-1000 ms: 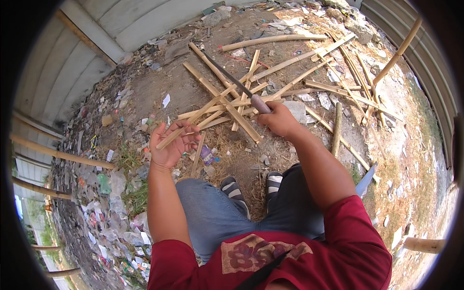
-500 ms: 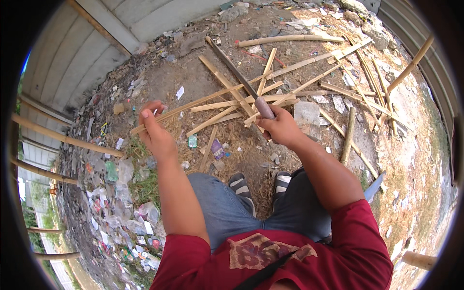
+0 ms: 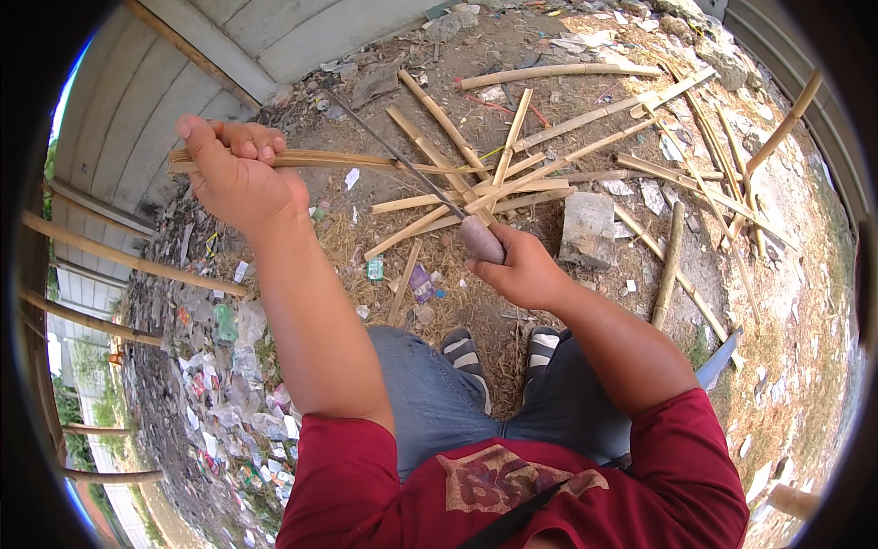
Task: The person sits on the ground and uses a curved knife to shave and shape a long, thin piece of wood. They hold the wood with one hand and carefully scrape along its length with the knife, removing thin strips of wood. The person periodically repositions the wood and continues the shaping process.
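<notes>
My left hand [image 3: 240, 178] is raised at the upper left, its fingers closed around one end of a split bamboo strip [image 3: 338, 159]. The strip runs rightward from the fist, and a short end sticks out past the thumb. In my right hand [image 3: 523, 270], the grey-purple handle [image 3: 482, 240] of a machete is gripped. Its long dark blade [image 3: 389, 146] slants up and left and crosses the strip in view; whether they touch I cannot tell. Beyond both hands, several split bamboo pieces [image 3: 526, 188] lie crossed on the ground.
A concrete block [image 3: 587, 229] sits right of the machete handle. Beside it lie a round bamboo length [image 3: 669, 265] and a blue-grey metal blade [image 3: 718, 359] near my right knee. Plastic litter [image 3: 242, 366] covers the ground at left. Panel walls [image 3: 137, 101] stand left and right.
My left hand has gone up and left with the bamboo strip, its fingers now wrapped round it. The machete's tip has swung left, and a bamboo piece behind it shows more.
</notes>
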A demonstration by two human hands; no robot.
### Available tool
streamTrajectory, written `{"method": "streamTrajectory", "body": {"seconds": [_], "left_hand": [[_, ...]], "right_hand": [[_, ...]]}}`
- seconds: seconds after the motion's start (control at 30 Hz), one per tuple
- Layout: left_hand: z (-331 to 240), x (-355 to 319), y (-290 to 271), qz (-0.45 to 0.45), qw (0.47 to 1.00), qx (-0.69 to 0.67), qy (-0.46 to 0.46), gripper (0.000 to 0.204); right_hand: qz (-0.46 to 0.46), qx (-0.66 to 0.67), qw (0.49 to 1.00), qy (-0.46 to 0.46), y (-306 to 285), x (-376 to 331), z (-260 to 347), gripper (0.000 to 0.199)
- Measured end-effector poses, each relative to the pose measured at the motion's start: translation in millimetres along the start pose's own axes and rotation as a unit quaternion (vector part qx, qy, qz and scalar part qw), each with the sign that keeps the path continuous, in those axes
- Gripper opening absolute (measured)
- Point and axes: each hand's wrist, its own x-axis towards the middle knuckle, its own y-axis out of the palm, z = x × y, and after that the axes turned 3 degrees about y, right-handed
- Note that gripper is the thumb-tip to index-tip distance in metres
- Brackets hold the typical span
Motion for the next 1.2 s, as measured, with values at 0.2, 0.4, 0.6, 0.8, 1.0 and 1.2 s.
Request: {"method": "streamTrajectory", "body": {"seconds": [0.2, 0.4, 0.6, 0.8, 1.0, 1.2], "left_hand": [[6.9, 1.0, 2.1, 0.061, 0.998, -0.010, -0.008, 0.040], [8.9, -2.5, 21.7, -0.053, 0.998, 0.046, 0.005, 0.043], [13.1, 14.4, 9.4, -0.040, 0.998, 0.038, -0.006, 0.044], [-0.8, 15.3, 10.1, -0.126, 0.986, 0.104, 0.017, 0.037], [-47.4, 39.6, 16.4, -0.057, 0.992, 0.092, 0.066, 0.046], [-14.6, 26.2, 23.1, 0.004, 0.988, 0.136, 0.069, 0.045]], "right_hand": [[-0.015, -0.011, 1.000, 0.009, -10.2, -4.6, 10.6, 0.032], [-0.034, -0.018, 0.999, 0.010, 27.3, -7.3, 4.2, 0.034], [-0.080, 0.000, 0.988, 0.130, 44.3, 8.6, -27.3, 0.035], [-0.017, 0.008, 0.999, 0.035, 49.5, -5.8, -1.8, 0.035], [-0.044, 0.043, 0.992, 0.113, 50.2, 9.6, -21.2, 0.037], [-0.035, 0.058, 0.990, 0.121, 42.3, 12.0, -13.0, 0.039]]}}
